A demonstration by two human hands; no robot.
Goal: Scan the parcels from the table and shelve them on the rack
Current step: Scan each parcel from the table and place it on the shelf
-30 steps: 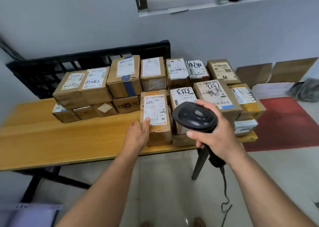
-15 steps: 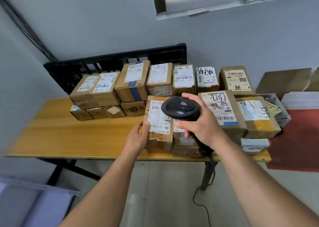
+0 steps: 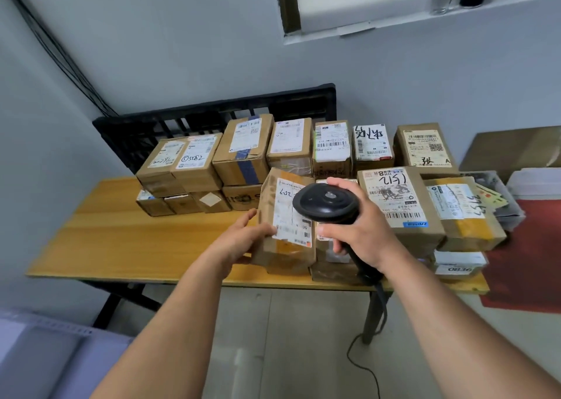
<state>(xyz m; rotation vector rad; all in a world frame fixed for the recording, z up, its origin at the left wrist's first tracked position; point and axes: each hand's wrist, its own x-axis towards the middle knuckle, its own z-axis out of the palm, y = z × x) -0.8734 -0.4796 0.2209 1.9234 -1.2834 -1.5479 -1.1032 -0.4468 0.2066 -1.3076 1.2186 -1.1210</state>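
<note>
In the centre of the frame our left hand (image 3: 239, 240) now grips the brown parcel (image 3: 288, 225) by its left edge, thumb pinching the label's corner and fingers beneath. Half a second ago the parcel lay flat; now it is tipped up toward us over the front edge of the wooden table (image 3: 121, 240). Our right hand (image 3: 361, 231) stays curled round the black scanner (image 3: 326, 202), whose head now overlaps the label. Behind, the stacked parcels (image 3: 243, 149) and black crate (image 3: 212, 116) are unchanged.
</note>
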